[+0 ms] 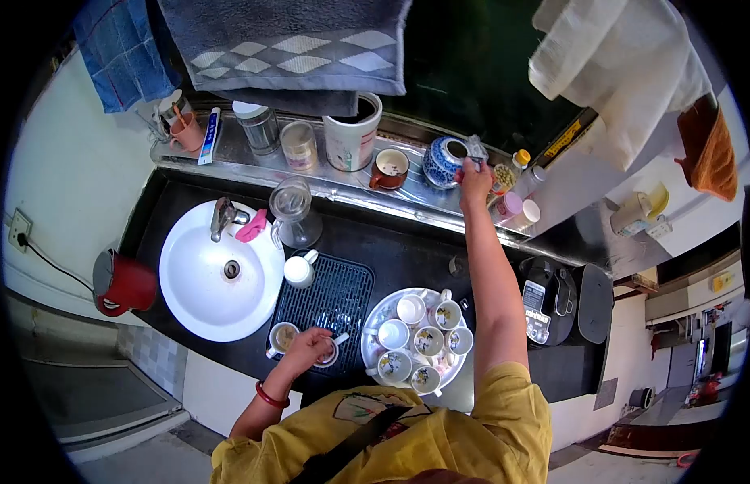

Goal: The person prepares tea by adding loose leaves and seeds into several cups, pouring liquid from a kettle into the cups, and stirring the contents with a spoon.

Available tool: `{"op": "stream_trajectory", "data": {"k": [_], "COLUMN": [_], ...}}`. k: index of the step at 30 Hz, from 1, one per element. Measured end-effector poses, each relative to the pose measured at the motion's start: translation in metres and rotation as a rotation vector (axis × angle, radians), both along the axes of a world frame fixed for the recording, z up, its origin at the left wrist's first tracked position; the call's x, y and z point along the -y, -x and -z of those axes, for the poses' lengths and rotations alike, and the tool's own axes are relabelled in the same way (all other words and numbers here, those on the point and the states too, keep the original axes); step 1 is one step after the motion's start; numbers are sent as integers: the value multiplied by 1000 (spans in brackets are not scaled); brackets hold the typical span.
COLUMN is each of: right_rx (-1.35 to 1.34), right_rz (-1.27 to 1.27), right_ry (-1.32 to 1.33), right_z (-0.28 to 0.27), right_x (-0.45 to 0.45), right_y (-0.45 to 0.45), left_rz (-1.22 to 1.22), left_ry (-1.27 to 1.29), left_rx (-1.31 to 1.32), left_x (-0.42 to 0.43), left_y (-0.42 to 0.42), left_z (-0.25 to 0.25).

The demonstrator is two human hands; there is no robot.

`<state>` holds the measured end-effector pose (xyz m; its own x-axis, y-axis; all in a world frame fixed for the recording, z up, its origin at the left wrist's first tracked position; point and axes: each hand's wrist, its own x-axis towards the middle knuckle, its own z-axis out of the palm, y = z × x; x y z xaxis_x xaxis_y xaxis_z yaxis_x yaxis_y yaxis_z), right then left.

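My right hand [475,181] reaches up to the metal ledge, its fingers closed beside the blue-and-white jar [445,164]; a small shiny item shows at the fingertips, too small to name. My left hand [309,348] is low at the front edge of the black drain tray [327,294], fingers curled over a small cup [328,355]. Another cup [285,337] stands just left of that hand. A white mug [299,271] sits on the tray's upper left. Several cups with printed patterns stand on a round tray [369,355].
A white sink [181,278] with a tap [223,218] lies left, beside a glass pitcher [297,226] and a red kettle [125,282]. The ledge bears a brown cup [389,168], a white bucket [348,143] and jars. A black appliance [552,298] stands right. Towels [294,44] hang above.
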<state>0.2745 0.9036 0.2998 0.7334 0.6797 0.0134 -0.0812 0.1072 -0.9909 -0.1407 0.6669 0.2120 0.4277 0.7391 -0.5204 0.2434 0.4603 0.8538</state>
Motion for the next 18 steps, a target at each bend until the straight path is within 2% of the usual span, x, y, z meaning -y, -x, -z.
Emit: {"op": "stream_trajectory", "data": {"k": [2, 3, 8, 10, 11, 12, 14, 18], "right_rx": [110, 158, 130, 493, 546, 547, 240, 227], "right_rz": [-9, 38, -22, 121, 195, 202, 120, 72], "right_ry": [-122, -80, -67, 48, 80, 82, 62, 54], "right_z": [0, 1, 11, 18, 19, 18, -15, -18], "right_x": [-20, -28, -57, -70, -73, -73, -55, -49], "right_y": [-6, -9, -19, -29, -30, -34, -13, -20], "left_rz": [-11, 9, 59, 69, 101, 133, 142, 175], "left_ry": [30, 16, 9, 24, 29, 34, 49, -14], "left_rx": [6, 15, 51, 51, 34, 15, 12, 34], "left_x": [-6, -7, -19, -27, -31, -35, -43, -55], "left_y": [3, 5, 13, 11, 11, 11, 9, 6], "left_z": [-9, -8, -4, -8, -8, -8, -7, -1]}}
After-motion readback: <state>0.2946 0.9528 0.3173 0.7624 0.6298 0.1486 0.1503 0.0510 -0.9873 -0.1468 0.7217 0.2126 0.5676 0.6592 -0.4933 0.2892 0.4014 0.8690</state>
